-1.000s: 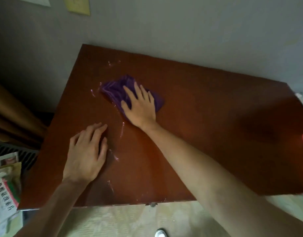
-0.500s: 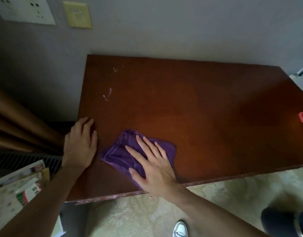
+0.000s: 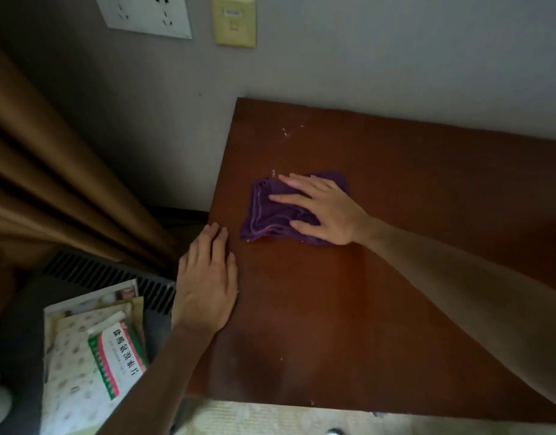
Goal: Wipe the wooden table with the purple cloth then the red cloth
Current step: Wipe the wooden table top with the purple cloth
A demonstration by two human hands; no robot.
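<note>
My right hand (image 3: 325,211) presses flat on the purple cloth (image 3: 272,215) near the wooden table (image 3: 396,309)'s left edge, my left hand (image 3: 207,287) braces open beside it, wet streaks (image 3: 287,131) beyond remain, and the red cloth's turn is yet to come.

Two bare forearms, sleeveless as far as visible, left hand (image 3: 207,284) and right hand (image 3: 323,208) ringless, ungloved

You're in a lived-in room, likely a home or guest room: brown curtain (image 3: 50,183), wall socket plate (image 3: 144,14), wooden tabletop (image 3: 396,293) against a grey wall, medicine box (image 3: 119,356) on papers.
</note>
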